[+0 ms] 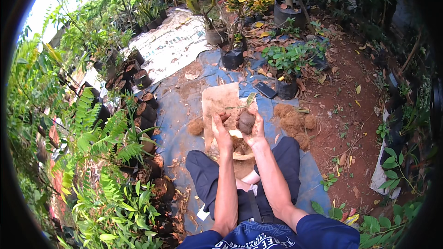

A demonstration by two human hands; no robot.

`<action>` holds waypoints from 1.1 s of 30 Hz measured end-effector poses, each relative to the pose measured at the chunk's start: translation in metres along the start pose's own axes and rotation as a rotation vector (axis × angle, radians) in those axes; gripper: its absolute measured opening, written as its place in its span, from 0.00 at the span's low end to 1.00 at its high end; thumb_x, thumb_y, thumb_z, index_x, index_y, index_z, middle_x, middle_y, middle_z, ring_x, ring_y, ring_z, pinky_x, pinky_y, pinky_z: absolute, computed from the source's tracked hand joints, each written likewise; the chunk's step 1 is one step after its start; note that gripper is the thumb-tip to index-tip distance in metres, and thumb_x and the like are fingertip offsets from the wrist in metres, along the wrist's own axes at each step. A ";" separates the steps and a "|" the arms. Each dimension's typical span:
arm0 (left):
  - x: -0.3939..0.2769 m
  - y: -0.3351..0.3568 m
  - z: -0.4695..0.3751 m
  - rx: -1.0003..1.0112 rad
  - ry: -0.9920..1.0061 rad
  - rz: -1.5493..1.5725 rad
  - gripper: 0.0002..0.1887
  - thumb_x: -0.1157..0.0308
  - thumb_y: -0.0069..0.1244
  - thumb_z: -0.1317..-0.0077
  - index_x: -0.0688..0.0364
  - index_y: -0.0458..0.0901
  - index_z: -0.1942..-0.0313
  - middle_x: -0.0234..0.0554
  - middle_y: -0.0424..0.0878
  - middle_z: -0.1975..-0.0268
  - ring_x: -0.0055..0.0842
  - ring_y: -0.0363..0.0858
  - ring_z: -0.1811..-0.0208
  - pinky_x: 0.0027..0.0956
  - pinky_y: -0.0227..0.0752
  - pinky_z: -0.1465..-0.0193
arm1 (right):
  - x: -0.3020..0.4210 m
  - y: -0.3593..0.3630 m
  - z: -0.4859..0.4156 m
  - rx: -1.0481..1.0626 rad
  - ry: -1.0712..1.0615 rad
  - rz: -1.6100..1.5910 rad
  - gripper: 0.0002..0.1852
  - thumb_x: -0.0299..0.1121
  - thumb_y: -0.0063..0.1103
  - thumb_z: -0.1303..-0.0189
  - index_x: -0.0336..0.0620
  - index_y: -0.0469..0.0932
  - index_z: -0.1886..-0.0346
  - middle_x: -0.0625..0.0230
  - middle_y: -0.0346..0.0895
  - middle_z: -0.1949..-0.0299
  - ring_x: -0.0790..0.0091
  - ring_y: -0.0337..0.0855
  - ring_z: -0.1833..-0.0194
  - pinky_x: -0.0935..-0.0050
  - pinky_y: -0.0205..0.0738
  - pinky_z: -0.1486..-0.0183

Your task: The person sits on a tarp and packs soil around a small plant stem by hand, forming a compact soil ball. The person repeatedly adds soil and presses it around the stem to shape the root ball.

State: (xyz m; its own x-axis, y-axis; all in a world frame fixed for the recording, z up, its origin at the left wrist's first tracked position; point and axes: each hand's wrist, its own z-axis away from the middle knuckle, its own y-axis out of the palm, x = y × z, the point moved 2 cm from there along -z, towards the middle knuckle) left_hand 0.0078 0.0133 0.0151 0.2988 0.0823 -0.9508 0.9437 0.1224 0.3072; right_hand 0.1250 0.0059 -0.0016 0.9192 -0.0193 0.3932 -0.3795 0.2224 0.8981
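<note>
My right hand (256, 131) holds a rounded lump of dark brown, wet-looking soil (246, 121), its fingers curled around the lump. A green plant cutting or leaf strip (250, 99) shows just beyond the lump. Left of it, my left hand (221, 129) is raised with its palm turned inward and fingers apart, holding nothing that I can see. Below both hands, a round container (244, 156) with a pale rim and brown material inside sits between my legs, partly hidden by my wrists. A soil-smeared sheet of cardboard or board (218, 102) lies beyond the hands.
Brown fibre balls (292, 122) lie on the right, another fibre ball (196, 126) on the left. A dark phone-like object (265, 90) rests on the blue tarpaulin (176, 110). Potted plants (232, 58) stand ahead; bagged pots (147, 110) and foliage line the left. Bare soil (346, 110) is at right.
</note>
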 end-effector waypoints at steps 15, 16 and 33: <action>0.015 0.008 0.005 0.213 -0.453 0.421 0.23 0.67 0.62 0.35 0.70 0.76 0.45 0.44 0.85 0.54 0.25 0.86 0.59 0.29 0.82 0.56 | 0.007 0.040 0.025 -0.054 -0.812 1.346 0.29 0.49 0.31 0.20 0.32 0.72 0.39 0.49 0.72 0.38 0.52 0.71 0.35 0.58 0.59 0.30; 0.015 0.006 0.003 0.185 -0.493 0.381 0.18 0.68 0.59 0.35 0.69 0.77 0.49 0.47 0.86 0.55 0.28 0.87 0.60 0.33 0.84 0.58 | 0.012 0.044 0.027 -0.067 -0.892 1.366 0.29 0.49 0.30 0.20 0.32 0.74 0.42 0.51 0.76 0.43 0.52 0.75 0.40 0.58 0.64 0.34; -0.001 0.003 0.010 0.341 -0.459 0.649 0.28 0.53 0.53 0.31 0.67 0.74 0.41 0.50 0.83 0.46 0.35 0.82 0.43 0.40 0.73 0.36 | 0.024 0.048 0.029 -0.038 -0.730 1.132 0.25 0.48 0.42 0.22 0.32 0.79 0.53 0.59 0.79 0.58 0.67 0.81 0.59 0.69 0.74 0.51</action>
State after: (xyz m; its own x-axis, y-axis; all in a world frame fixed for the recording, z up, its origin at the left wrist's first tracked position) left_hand 0.0123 0.0040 0.0162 0.7518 -0.3834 -0.5364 0.5355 -0.1196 0.8360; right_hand 0.1255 -0.0125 0.0563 -0.1648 -0.3165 0.9342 -0.8729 0.4878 0.0113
